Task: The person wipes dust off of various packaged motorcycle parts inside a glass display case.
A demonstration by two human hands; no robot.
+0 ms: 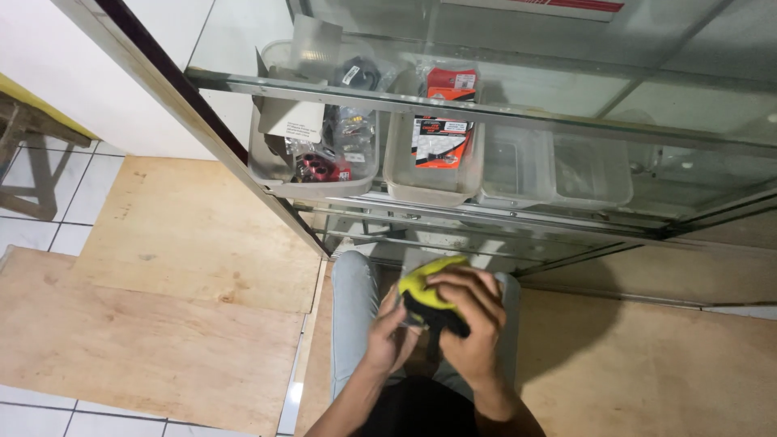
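Both my hands hold one yellow and black object (427, 293), soft-looking, above my knees in grey trousers. My right hand (469, 324) is wrapped over its top and right side. My left hand (390, 336) grips it from the lower left. Much of the object is hidden under my fingers, so I cannot tell its exact kind. It is held just in front of a glass display cabinet (518, 105).
Inside the cabinet stand clear plastic tubs: one (267, 174) with small packaged parts and a white card, one (405, 182) with red and black packets, two more (599, 190) to the right. Plywood sheets (178, 267) cover the tiled floor. A wooden stool leg (36, 162) is at far left.
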